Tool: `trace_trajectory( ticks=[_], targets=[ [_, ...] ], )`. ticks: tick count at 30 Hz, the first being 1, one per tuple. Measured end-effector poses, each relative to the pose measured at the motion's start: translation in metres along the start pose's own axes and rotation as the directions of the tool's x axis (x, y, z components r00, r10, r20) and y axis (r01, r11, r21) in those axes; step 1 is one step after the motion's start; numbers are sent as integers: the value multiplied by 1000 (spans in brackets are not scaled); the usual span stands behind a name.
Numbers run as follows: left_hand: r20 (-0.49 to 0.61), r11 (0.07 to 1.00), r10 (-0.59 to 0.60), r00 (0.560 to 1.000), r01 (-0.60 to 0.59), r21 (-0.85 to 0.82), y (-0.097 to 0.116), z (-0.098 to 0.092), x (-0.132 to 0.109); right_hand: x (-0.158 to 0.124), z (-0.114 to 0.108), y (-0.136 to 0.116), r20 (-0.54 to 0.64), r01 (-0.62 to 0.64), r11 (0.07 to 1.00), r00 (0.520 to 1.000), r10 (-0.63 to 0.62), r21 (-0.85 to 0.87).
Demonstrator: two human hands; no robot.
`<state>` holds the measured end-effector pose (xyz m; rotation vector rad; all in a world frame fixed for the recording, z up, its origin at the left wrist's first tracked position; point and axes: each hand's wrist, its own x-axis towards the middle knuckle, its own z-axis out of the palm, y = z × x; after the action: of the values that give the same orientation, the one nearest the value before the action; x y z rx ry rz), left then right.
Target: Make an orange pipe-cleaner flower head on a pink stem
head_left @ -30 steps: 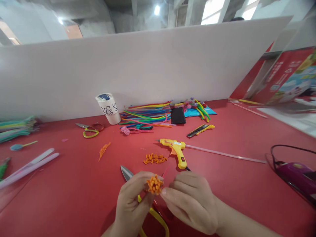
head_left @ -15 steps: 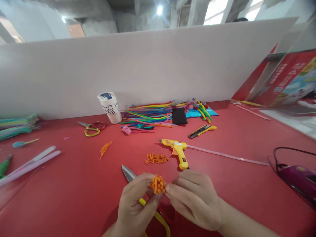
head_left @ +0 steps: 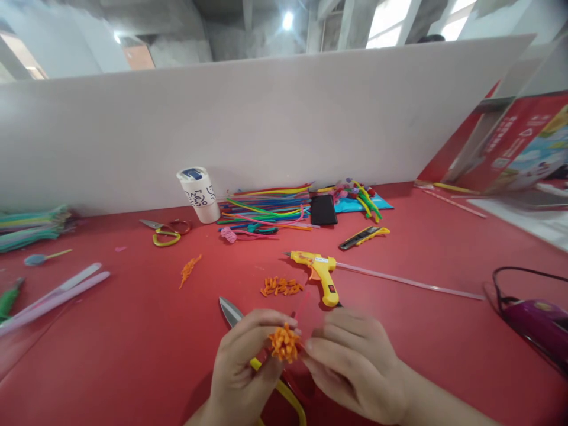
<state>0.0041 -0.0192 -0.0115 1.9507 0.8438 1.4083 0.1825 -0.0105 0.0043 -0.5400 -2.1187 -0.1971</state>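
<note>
My left hand (head_left: 242,370) and my right hand (head_left: 355,364) meet low in the middle, both pinched on a small orange tuft of pipe-cleaner bits (head_left: 284,343). A thin red stem (head_left: 303,306) rises from the tuft between my hands. Under my hands lies a pair of yellow-handled scissors (head_left: 231,310), its blade tip poking out to the left. Just beyond are a heap of cut orange pieces (head_left: 280,286) and a yellow glue gun (head_left: 317,269) with a clear glue stick (head_left: 408,284).
On the red table (head_left: 133,355) lie a paper cup (head_left: 198,194), coloured pipe cleaners (head_left: 266,210), a black phone (head_left: 322,209), a yellow utility knife (head_left: 364,236), second scissors (head_left: 164,232) and a purple tool (head_left: 536,319) at right. A white partition (head_left: 266,118) stands behind.
My hands have turned the orange tuft a little and lowered it slightly; the view shifted a touch. Nothing else on the table moved.
</note>
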Motion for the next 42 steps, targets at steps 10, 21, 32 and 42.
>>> trace_trajectory(
  ticks=[10, 21, 32, 42],
  targets=[
    [-23, 1000, -15, 1000, 15, -25, -3, -1, -1, 1, 6, -2, -13, -70, 996, 997, 71, 63],
    [42, 893, -327, 944, 323, -314, 1, 4, 0, -1, 6, -3, 7, -90, 992, 996, 89, 88],
    [383, 232, -654, 652, 655, -719, -6, 9, 2, -6, 13, 3, 41, -271, 955, 963, 268, 124],
    [429, 231, -616, 661, 672, -704, -8, 10, 0, -5, 14, 3, 66, -241, 967, 970, 236, 80]
  ],
)
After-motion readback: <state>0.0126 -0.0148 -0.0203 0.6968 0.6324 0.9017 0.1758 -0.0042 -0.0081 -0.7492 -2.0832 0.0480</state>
